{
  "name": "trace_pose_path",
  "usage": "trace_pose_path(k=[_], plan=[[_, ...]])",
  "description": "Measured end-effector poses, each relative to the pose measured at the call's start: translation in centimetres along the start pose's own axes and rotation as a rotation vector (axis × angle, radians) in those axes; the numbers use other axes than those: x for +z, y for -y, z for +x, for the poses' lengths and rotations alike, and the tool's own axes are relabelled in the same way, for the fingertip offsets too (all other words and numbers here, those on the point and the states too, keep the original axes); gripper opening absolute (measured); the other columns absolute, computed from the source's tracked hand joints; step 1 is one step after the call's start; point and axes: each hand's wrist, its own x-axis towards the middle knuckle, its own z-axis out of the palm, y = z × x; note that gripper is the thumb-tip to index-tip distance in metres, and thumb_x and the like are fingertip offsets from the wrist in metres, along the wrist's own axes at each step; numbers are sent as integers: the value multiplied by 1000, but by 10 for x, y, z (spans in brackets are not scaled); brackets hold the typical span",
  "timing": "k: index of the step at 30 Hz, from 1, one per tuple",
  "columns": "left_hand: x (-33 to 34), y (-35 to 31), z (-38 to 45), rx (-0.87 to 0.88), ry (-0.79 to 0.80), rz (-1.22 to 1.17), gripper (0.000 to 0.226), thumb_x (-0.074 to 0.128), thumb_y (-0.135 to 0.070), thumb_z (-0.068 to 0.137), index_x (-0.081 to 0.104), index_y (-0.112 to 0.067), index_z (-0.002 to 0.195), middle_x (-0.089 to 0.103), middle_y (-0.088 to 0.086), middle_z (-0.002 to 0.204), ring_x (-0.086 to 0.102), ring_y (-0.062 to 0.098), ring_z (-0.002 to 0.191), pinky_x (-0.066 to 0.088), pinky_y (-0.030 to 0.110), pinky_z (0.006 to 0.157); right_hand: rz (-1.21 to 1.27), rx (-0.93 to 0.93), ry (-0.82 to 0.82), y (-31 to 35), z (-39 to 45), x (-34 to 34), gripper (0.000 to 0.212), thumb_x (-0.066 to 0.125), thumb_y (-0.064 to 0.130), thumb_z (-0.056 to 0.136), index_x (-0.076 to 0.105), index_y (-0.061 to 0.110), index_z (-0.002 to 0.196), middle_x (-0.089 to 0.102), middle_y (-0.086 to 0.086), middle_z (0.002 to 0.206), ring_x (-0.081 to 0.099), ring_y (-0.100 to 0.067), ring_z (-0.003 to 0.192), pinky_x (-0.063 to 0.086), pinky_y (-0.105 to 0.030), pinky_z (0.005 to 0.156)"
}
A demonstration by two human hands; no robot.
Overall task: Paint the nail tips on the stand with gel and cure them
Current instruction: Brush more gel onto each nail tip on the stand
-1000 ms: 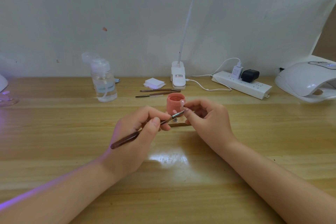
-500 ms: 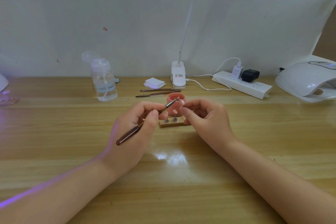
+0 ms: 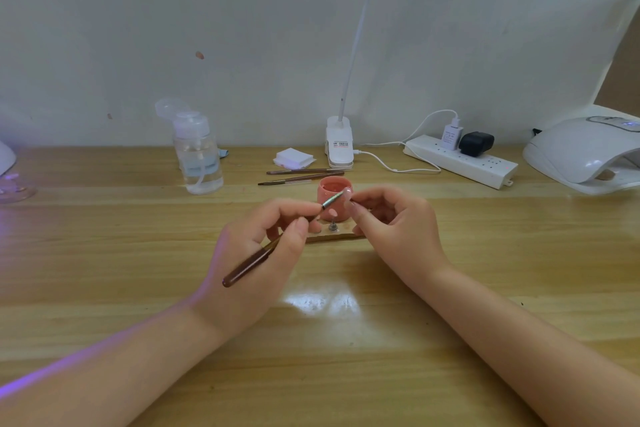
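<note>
Fingers of the left hand (image 3: 258, 253) curl round a brown-handled brush (image 3: 273, 244), pinching it near the metal ferrule, with the handle slanting down and left across the palm. Its bristle end reaches up and right to a nail tip (image 3: 347, 191) that the right hand (image 3: 398, 232) pinches between thumb and forefinger, the other fingers loosely curled. Brush tip and nail tip meet just in front of the open pink gel pot (image 3: 333, 199). Below them, between the two hands, lies the wooden stand (image 3: 334, 236) on the wooden table (image 3: 346, 357), with one small metal peg upright on it. Two spare brushes (image 3: 301, 175) lie behind the pot, beside a stack of white pads (image 3: 293, 158). A clear pump bottle (image 3: 198, 152) stands at the back left, the white curing lamp (image 3: 585, 152) at the far right, near a power strip (image 3: 460, 159).
</note>
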Motion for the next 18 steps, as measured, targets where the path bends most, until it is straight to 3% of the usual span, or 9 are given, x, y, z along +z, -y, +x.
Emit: trace_pose_path(k=[4, 8, 10, 15, 18], plan=[[1, 2, 1, -35, 27, -20, 20, 55, -24, 93, 67, -35, 105, 73, -15, 96, 66, 1, 90, 47, 10, 76, -20, -17, -4, 0, 0, 0, 5, 74, 13, 83, 72, 16, 86, 73, 6, 72, 68, -21, 61, 55, -50, 64], [0, 3, 0, -39, 22, -54, 23, 50, -35, 87, 70, -29, 98, 73, -10, 87, 66, 0, 84, 48, 12, 75, -25, -24, -6, 0, 1, -1, 7, 73, 16, 84, 69, 21, 83, 71, 15, 68, 68, -21, 61, 55, -50, 64], [-1, 2, 1, -13, -2, -59, 24, 49, -34, 89, 69, -28, 101, 72, -11, 86, 65, 0, 81, 47, 10, 73, -33, -31, -38, 0, 3, -2, 10, 74, 18, 84, 68, 26, 82, 71, 11, 70, 67, -25, 62, 55, -49, 64], [-2, -5, 5, 9, -70, -129, 26, 56, -43, 89, 67, -43, 113, 74, -13, 91, 65, 4, 75, 50, 14, 71, -37, -104, -85, 3, 7, -5, 5, 74, 24, 85, 71, 20, 86, 71, 7, 74, 66, -27, 63, 53, -47, 60], [-1, -12, 5, 125, -29, -61, 21, 57, -31, 93, 68, -40, 109, 71, -22, 96, 66, -1, 84, 48, 12, 76, -19, -128, -93, 5, 9, -6, 6, 74, 24, 85, 72, 19, 85, 70, 8, 71, 65, -28, 63, 53, -46, 59]])
